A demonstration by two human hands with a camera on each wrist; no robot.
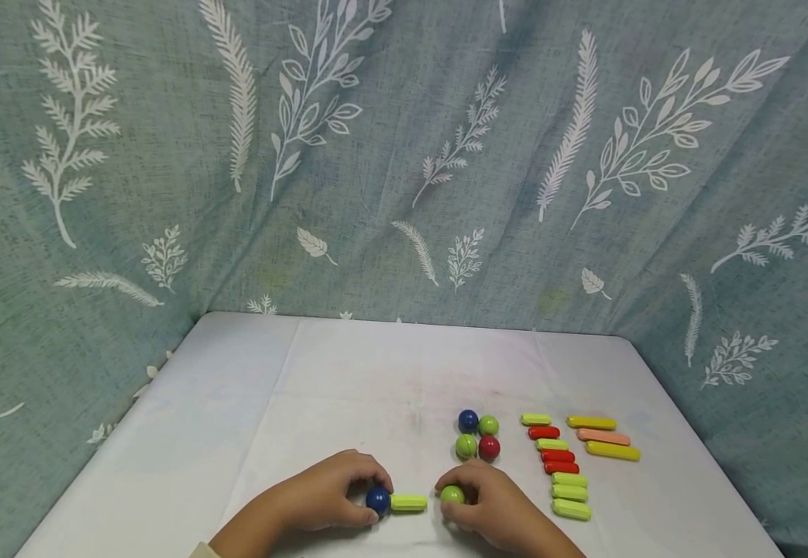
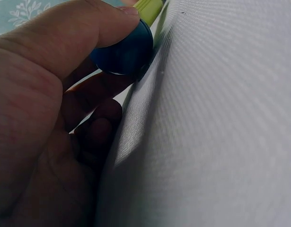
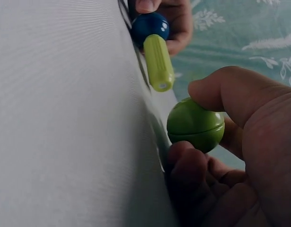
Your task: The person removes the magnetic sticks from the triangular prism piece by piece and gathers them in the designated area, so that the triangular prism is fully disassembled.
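Note:
Near the table's front edge, my left hand [image 1: 327, 492] pinches a dark blue ball [image 1: 378, 500] between thumb and fingers. A short yellow-green rod [image 1: 409, 503] extends rightward from that ball, its end against it. In the right wrist view the ribbed rod [image 3: 158, 64] shows a small pale silvery spot on its free end. My right hand [image 1: 490, 508] grips a green ball [image 1: 452, 495] with thumb and fingers, a small gap away from the rod's free end. A seam runs round this green ball [image 3: 195, 123] in the right wrist view.
Beyond my right hand sit a blue ball [image 1: 469, 421], two green balls [image 1: 466, 446] and a red ball [image 1: 489, 447]. Further right lies a column of short red and yellow-green rods [image 1: 558, 456], beside longer yellow and orange rods [image 1: 603, 437]. A patterned curtain [image 1: 376, 155] surrounds the white table [image 1: 348, 372].

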